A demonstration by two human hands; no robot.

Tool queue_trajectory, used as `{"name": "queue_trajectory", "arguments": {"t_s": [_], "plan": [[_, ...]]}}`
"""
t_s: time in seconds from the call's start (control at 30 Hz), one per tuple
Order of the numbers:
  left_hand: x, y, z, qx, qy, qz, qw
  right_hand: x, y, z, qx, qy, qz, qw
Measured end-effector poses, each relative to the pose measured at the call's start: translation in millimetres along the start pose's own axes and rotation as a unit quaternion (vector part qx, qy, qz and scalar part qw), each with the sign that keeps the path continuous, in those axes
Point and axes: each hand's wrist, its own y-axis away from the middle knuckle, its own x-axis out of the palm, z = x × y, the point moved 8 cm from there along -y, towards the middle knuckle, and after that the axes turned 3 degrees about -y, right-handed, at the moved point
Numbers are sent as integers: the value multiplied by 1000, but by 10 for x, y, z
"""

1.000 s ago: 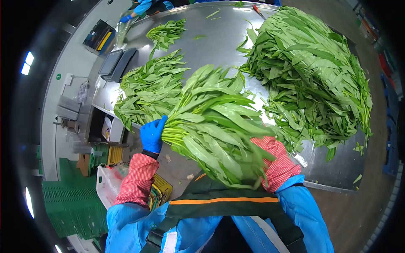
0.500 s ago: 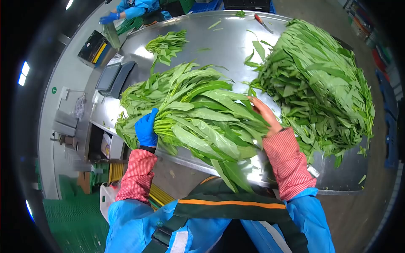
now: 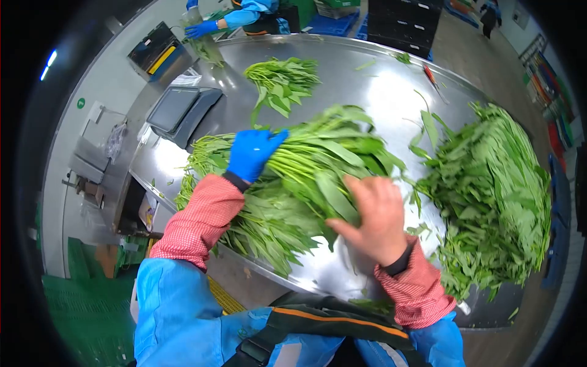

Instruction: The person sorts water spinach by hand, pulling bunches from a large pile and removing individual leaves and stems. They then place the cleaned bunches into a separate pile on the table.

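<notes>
Blue covers the left grip (image 3: 252, 154), a gloved hand closed tight around the pale stems of a big, long bunch of leafy greens (image 3: 333, 153). From this grip the bunch points out to the right, and its leaves hang near the other hand. The right grip (image 3: 378, 219) is a bare hand, with its thumb and fingers spread wide. It is right by the leaf ends, but I cannot tell if it touches them.

Just below the left grip, a flat pile of green stems and leaves (image 3: 269, 223) lies on the shiny grey metal counter (image 3: 348, 85). Past the left grip is a small bunch of greens (image 3: 282, 82). Up and to the left of that grip sits a dark grey machine with a flat top (image 3: 177, 110). To the right of the right grip is a huge heap of green leaves (image 3: 495, 196). Well beyond the right grip lies a thin tool with a red handle (image 3: 430, 74). Far past the left grip, another person's blue-gloved hand (image 3: 202, 29) is at a clear bag (image 3: 210, 52).
</notes>
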Motion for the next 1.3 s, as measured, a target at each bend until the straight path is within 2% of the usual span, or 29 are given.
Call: {"name": "queue_trajectory", "arguments": {"t_s": [0.07,0.1,0.23,0.33,0.37,0.47,0.5,0.6,0.63,0.67,0.73,0.83,0.93,1.03,1.13,1.23,1.3], "plan": [[191,-194,41,23,15,52,998,442,-42,-55,16,57,93,994],[287,-260,103,33,10,51,998,609,15,-198,62,88,129,986],[654,-453,771,29,-2,54,998,700,217,-528,164,93,103,977],[866,-496,1430,-9,-7,16,1000,885,492,-723,228,82,138,960],[847,-507,1602,-10,1,-53,999,1001,615,-766,240,78,154,955],[1136,-470,2116,-49,50,-95,993,1347,929,-797,263,27,209,941],[1269,-403,2216,-55,23,-93,994,1437,949,-748,254,18,222,941],[1960,-52,2444,-64,-79,56,993,1632,946,-659,287,4,279,917],[2261,103,2506,-70,-97,171,978,1668,949,-677,292,6,288,912],[2567,275,2575,-99,-93,285,949,1696,951,-700,298,9,296,907],[3045,645,2624,-147,-82,497,851,1714,966,-767,307,11,306,901],[3163,839,2574,-198,-93,429,876,1749,1019,-889,296,15,317,901],[3141,797,2568,-208,-122,399,885,1772,1000,-880,263,31,320,910],[2906,679,2474,-229,-113,447,857,1742,998,-793,257,31,327,909],[2648,441,2308,-240,-102,358,897,1622,1047,-728,243,16,310,919],[2062,-51,1735,-201,5,269,942,1407,1139,-681,243,13,295,924],[1640,-308,1197,-168,167,177,955,1257,1212,-655,239,23,299,924]]}}
